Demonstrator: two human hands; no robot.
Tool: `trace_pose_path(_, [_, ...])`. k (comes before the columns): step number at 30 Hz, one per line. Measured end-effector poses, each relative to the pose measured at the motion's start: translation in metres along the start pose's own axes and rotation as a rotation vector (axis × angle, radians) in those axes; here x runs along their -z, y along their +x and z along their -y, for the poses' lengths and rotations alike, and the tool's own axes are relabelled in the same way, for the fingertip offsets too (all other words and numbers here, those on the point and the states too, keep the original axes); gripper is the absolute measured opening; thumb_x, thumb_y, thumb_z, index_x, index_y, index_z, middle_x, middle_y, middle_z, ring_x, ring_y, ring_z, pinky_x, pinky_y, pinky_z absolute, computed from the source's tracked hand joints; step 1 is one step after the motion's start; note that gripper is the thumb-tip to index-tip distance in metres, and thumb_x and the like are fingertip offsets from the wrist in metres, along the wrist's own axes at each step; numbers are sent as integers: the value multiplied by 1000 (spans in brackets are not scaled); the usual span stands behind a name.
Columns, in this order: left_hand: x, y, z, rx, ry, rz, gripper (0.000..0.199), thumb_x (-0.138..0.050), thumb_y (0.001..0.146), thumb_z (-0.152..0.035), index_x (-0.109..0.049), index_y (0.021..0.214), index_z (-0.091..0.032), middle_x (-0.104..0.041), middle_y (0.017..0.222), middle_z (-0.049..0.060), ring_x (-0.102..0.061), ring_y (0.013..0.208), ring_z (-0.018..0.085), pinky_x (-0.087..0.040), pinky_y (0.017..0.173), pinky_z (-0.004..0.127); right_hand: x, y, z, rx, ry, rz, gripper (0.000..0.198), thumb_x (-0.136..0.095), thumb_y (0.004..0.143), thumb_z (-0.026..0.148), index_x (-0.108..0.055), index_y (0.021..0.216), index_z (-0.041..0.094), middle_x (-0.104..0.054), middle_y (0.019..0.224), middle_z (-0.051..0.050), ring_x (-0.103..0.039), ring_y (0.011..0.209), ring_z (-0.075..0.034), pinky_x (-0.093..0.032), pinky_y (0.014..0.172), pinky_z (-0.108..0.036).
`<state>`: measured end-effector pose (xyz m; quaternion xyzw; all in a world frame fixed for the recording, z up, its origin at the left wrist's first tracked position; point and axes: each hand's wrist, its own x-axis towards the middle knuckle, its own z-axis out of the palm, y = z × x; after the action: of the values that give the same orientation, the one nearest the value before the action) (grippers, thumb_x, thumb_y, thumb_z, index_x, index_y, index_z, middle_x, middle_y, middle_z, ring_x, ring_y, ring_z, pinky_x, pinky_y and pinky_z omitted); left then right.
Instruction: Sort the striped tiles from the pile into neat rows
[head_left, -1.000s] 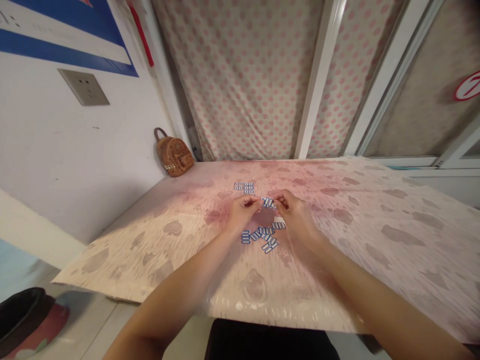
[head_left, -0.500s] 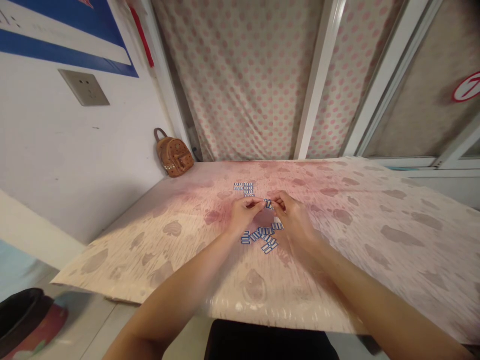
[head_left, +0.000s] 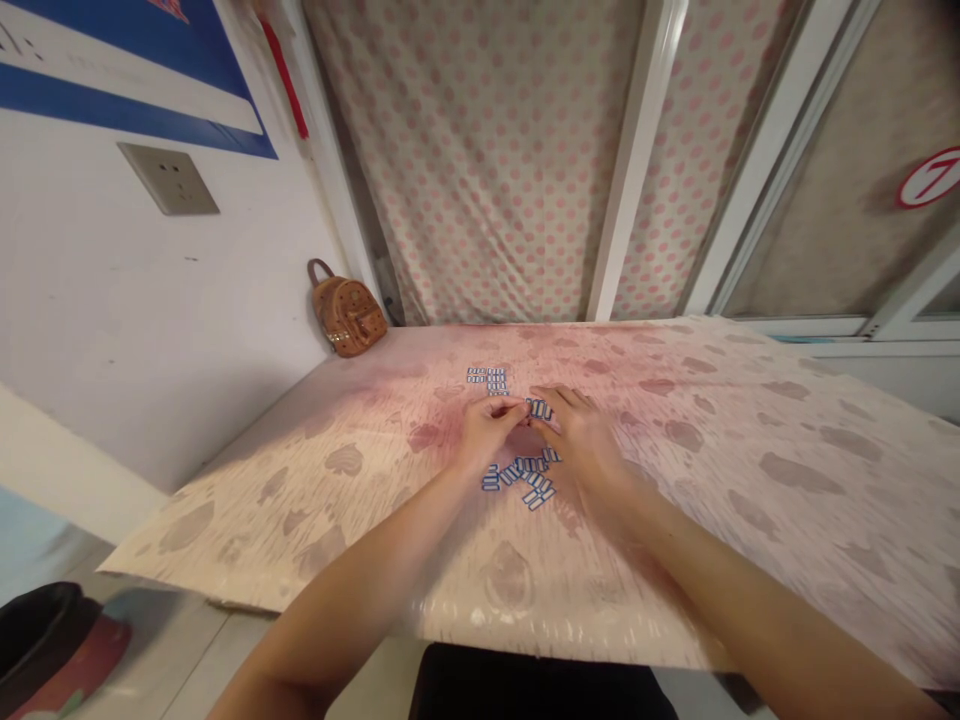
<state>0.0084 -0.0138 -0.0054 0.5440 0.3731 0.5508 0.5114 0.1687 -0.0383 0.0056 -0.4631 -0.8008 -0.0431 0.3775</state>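
My left hand (head_left: 487,428) is closed to a pinch at the left end of a small blue-and-white striped piece (head_left: 539,409); my right hand (head_left: 586,432) is loosely opened, thumb and fingers parted around its other end, though I can't tell if they touch it. The piece sits between my hands, its long axis apparently running left to right, the left fingertips nearest. Towards me lie loose striped pieces (head_left: 532,465), overlapping at angles, the rightmost partly hidden by my right hand. Beyond my left hand, an ordered striped group (head_left: 496,378) lies on the worktop (head_left: 675,530); a brown backpack (head_left: 351,316) stands at the far left corner.
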Motion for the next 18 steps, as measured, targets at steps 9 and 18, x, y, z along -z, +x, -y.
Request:
trace_pose_path(9, [0,-2,-3,25,-25,7,23,-77,70,-36,-75,80,-15,-72,77,5,-63,68,14,-49,71,27,-1,0,0,-10,37,-9,29,-56,88,17,-64,116,19,-66,111,-11,-61,102,-29,-47,90,-43])
trace_pose_path(18, [4,3,-2,-10,-22,-66,20,-75,70,-35,-74,76,-16,-68,67,2,-58,62,12,-47,65,25,0,3,-7,-76,92,-15,29,-59,87,18,-63,116,19,-67,105,-10,-63,90,-25,-47,82,-38])
